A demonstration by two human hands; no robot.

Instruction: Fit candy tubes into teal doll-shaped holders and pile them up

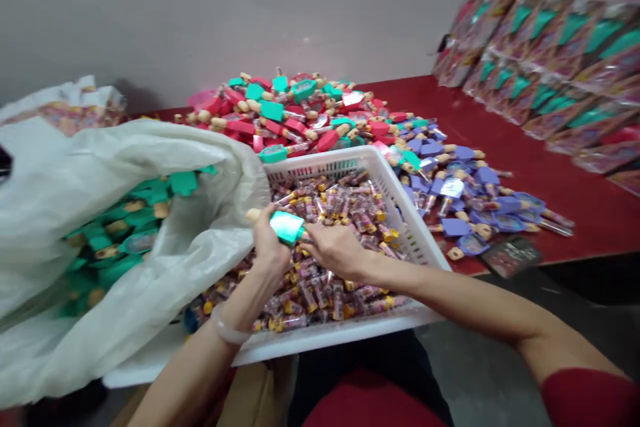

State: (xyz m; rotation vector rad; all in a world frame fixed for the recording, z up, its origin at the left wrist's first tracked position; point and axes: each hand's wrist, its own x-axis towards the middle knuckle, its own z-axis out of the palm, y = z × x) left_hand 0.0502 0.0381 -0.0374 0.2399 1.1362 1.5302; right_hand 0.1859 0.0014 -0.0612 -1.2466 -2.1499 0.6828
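Note:
A green piece [287,227] with a pale knob is held above the white basket. My left hand [270,240] is closed round its knob end. At its other end, the fingers of my right hand [333,248] are pressed together, and what they pinch is too small to make out. Beneath both hands the white basket [415,227] holds many small clear tubes [320,290] with yellow caps. To the left, a whitish sack [210,267] lies open over the basket's edge, with many green pieces [140,240] inside.
Behind the basket, red and green pieces [273,113] are heaped on the red table [525,167], with purple pieces [483,200] to the right. A dark flat packet [511,257] lies at the table's edge. Packaged goods [555,60] are stacked at the back right.

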